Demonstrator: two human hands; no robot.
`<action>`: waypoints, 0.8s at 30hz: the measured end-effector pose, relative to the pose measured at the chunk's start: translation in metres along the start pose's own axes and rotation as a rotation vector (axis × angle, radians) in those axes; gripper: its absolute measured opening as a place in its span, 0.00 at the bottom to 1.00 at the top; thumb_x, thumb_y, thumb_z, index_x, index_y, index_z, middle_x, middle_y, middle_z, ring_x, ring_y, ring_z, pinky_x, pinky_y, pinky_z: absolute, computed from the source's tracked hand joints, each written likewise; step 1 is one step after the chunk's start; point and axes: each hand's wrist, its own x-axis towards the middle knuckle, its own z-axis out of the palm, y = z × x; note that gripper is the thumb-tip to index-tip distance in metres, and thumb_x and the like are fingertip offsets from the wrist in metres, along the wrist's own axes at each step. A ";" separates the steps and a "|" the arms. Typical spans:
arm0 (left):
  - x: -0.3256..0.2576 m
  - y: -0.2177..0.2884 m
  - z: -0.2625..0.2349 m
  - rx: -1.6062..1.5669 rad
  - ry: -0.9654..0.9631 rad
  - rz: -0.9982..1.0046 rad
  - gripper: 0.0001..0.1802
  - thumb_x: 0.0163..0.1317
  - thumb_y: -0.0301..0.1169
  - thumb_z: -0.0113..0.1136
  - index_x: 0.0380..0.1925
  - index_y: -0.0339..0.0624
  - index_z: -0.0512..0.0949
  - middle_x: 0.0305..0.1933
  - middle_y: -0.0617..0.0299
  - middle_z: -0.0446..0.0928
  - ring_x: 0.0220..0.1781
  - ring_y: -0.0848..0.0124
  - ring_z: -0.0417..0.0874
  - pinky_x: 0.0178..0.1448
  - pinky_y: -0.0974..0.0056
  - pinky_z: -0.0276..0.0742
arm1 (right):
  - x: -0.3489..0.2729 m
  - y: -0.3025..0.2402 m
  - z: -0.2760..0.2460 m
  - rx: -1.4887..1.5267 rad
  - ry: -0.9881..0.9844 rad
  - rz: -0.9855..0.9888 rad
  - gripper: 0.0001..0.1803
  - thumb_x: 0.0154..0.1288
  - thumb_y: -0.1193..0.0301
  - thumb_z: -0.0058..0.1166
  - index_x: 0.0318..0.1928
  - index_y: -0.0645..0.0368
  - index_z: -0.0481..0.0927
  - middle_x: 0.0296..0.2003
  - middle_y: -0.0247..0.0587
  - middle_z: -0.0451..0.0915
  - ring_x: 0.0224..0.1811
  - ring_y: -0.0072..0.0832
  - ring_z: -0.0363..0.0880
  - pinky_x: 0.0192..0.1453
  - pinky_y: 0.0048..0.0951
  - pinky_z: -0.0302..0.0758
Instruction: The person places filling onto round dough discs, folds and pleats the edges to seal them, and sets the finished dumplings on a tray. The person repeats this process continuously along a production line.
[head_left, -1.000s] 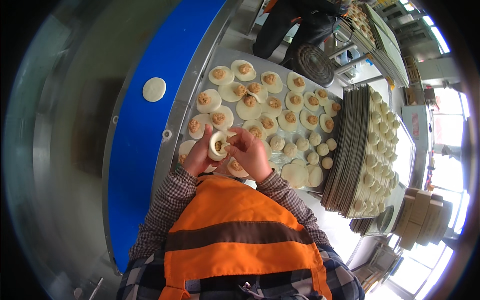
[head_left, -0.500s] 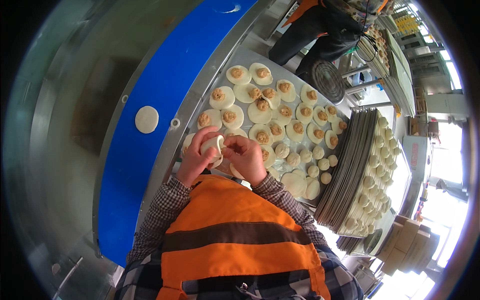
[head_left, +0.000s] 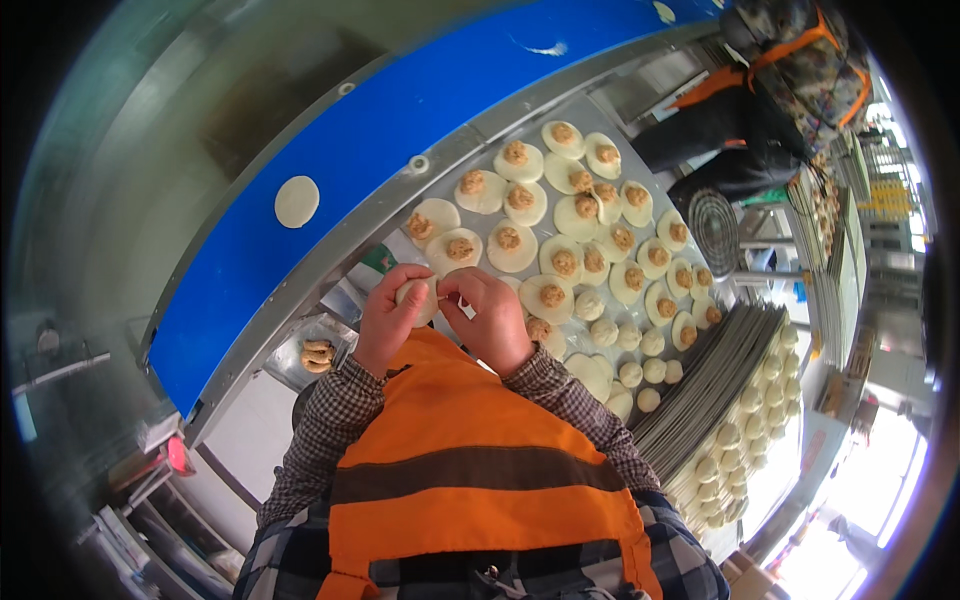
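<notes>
My left hand (head_left: 388, 322) is curled round a pale dough bun (head_left: 420, 297), held upright above the near edge of the metal table. My right hand (head_left: 493, 318) is at the bun's right side, thumb and fingertips pinched at its edge. Whatever filling is inside is hidden by the dough and fingers. Just beyond my hands lie several flat dough rounds (head_left: 527, 252), each topped with a lump of brownish filling (head_left: 508, 238). To the right sit several small closed buns (head_left: 604, 333). Plain dough wrappers (head_left: 590, 372) overlap near the table's front.
A blue conveyor belt (head_left: 375, 140) runs along the left, carrying one plain dough round (head_left: 297, 202). Left of my forearm is a metal container (head_left: 290, 370) with brown lumps (head_left: 318, 355). Stacked trays (head_left: 705, 385) topped with buns (head_left: 728, 437) stand right. Another person (head_left: 770, 110) is at upper right.
The view has swung, bringing the metal container into sight at left. The dough in my left hand looks more closed, its open rim no longer showing. Both hands remain on it.
</notes>
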 end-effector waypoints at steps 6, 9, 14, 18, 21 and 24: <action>-0.008 0.003 -0.046 -0.094 0.083 -0.098 0.19 0.73 0.45 0.48 0.42 0.40 0.77 0.34 0.69 0.73 0.34 0.81 0.72 0.40 0.73 0.70 | 0.027 -0.018 0.036 0.230 -0.278 0.326 0.10 0.56 0.78 0.58 0.41 0.63 0.78 0.28 0.44 0.79 0.29 0.37 0.79 0.33 0.32 0.75; -0.020 -0.007 -0.071 0.002 0.289 0.034 0.20 0.73 0.48 0.47 0.41 0.42 0.77 0.32 0.69 0.73 0.30 0.82 0.71 0.33 0.75 0.69 | 0.049 -0.022 0.072 -0.133 -0.375 -0.218 0.09 0.59 0.77 0.54 0.41 0.63 0.77 0.31 0.46 0.80 0.32 0.43 0.79 0.34 0.37 0.76; -0.050 -0.019 -0.144 -0.583 0.366 -0.408 0.22 0.71 0.54 0.46 0.37 0.47 0.75 0.22 0.68 0.71 0.16 0.81 0.66 0.15 0.74 0.55 | 0.090 -0.041 0.144 -0.016 -0.686 -0.278 0.07 0.57 0.76 0.53 0.37 0.60 0.75 0.33 0.47 0.78 0.34 0.44 0.79 0.38 0.40 0.76; -0.083 -0.035 -0.189 -0.915 0.423 -0.379 0.26 0.71 0.57 0.43 0.34 0.46 0.74 0.21 0.68 0.71 0.14 0.79 0.64 0.15 0.74 0.54 | 0.115 -0.062 0.213 -0.130 -0.979 -0.580 0.09 0.61 0.71 0.55 0.41 0.59 0.76 0.34 0.48 0.80 0.37 0.44 0.79 0.40 0.41 0.75; -0.111 -0.052 -0.214 -1.029 0.651 -0.360 0.26 0.73 0.56 0.39 0.30 0.49 0.74 0.20 0.69 0.71 0.13 0.78 0.65 0.14 0.73 0.54 | 0.122 -0.081 0.275 -0.138 -1.206 -0.653 0.14 0.61 0.69 0.56 0.46 0.60 0.76 0.36 0.48 0.80 0.38 0.44 0.80 0.40 0.41 0.76; -0.159 -0.060 -0.235 -1.157 1.013 -0.065 0.27 0.74 0.54 0.35 0.32 0.45 0.74 0.23 0.63 0.73 0.13 0.76 0.64 0.15 0.73 0.56 | 0.150 -0.088 0.345 0.007 -1.287 -0.411 0.17 0.61 0.66 0.58 0.48 0.60 0.76 0.38 0.48 0.80 0.41 0.44 0.79 0.42 0.43 0.76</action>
